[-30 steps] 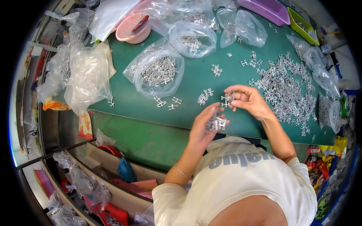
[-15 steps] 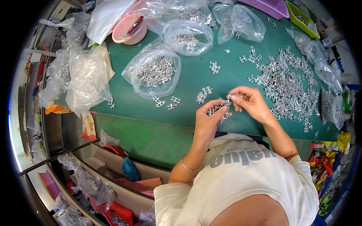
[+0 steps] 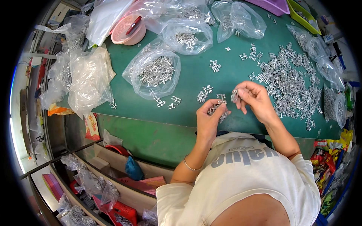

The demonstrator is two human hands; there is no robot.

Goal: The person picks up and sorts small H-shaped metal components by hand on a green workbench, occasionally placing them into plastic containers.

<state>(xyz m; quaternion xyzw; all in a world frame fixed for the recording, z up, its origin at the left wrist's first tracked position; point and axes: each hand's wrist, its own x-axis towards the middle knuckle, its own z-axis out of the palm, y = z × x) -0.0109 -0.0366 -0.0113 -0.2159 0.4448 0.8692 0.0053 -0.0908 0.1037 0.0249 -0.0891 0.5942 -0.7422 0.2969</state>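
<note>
My left hand (image 3: 207, 122) is closed around several small silver metal pieces (image 3: 221, 98), one of them sticking up above the thumb. To its right, my right hand (image 3: 254, 98) pinches one or more small silver metal pieces (image 3: 234, 95) between thumb and fingertips, apart from the left hand. Just left of the hands lies a small group of H-shaped metal pieces (image 3: 204, 93) on the green table (image 3: 181, 71). A large spread pile of similar metal pieces (image 3: 288, 88) covers the table's right side.
Clear plastic bags of metal pieces (image 3: 154, 71) stand left and at the back. A pink basket (image 3: 118, 35) holds a red-handled tool (image 3: 133, 25). Purple (image 3: 277, 6) and green baskets (image 3: 301, 17) stand at the far right. Open drawers (image 3: 113, 165) lie below the table's left edge.
My right hand has drawn slightly up and right, away from the left hand, with metal in its fingertips. My left hand stays nearly in place, still holding pieces.
</note>
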